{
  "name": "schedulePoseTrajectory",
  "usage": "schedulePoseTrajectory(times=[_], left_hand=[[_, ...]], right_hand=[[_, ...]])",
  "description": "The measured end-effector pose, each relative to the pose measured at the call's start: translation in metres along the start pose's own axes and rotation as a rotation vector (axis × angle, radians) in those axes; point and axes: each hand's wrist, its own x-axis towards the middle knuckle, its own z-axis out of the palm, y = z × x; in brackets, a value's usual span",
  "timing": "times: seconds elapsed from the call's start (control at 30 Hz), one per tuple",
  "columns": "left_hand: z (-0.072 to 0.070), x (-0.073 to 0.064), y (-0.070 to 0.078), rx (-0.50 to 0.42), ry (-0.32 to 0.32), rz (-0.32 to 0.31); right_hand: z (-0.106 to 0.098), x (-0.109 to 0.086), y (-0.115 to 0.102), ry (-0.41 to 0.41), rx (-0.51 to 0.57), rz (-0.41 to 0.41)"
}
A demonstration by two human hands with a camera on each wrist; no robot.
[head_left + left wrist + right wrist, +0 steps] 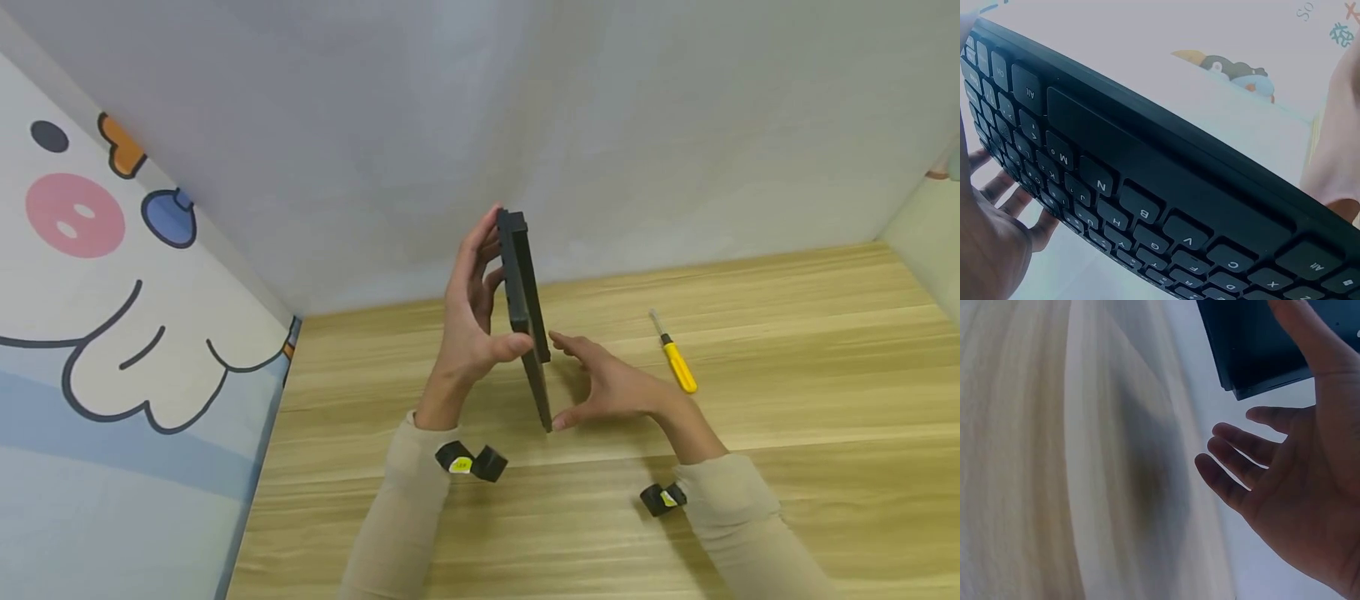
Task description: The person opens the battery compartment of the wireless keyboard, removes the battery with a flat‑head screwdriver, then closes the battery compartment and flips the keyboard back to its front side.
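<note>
A black keyboard (515,279) stands tilted on its edge above the wooden table, its keys facing left. My left hand (467,321) grips it, the thumb along the near side and the fingers spread toward the far end. In the left wrist view, lettered keys of the keyboard (1166,187) fill the middle, with the left fingers (1016,200) behind its lower edge. My right hand (618,385) is beside the underside, fingers loosely extended and thumb tip right at the lower corner. The right wrist view has that thumb overlapping the dark underside (1260,350).
A yellow-handled screwdriver (679,365) lies on the wooden table (810,358), right of the right hand. Behind the table rises a pale wall (675,125); a panel with cartoon drawings (150,333) stands on the left. Both wrists carry small black devices (489,463).
</note>
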Motion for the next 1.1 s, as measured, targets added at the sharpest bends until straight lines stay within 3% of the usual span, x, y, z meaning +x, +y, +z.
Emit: schedulePoseTrajectory(times=[0.7,0.9,1.1], left_hand=[[-0.001,0.003,0.004,-0.046,-0.018,-0.016],[-0.012,0.003,0.004,-0.101,-0.06,-0.019],[-0.028,0.003,0.004,-0.14,-0.061,0.007]], right_hand=[[0.014,0.004,0.006,0.007,0.067,-0.083],[0.006,-0.001,0.006,0.046,0.01,-0.051],[-0.007,-0.007,0.003,0.055,-0.032,-0.028]])
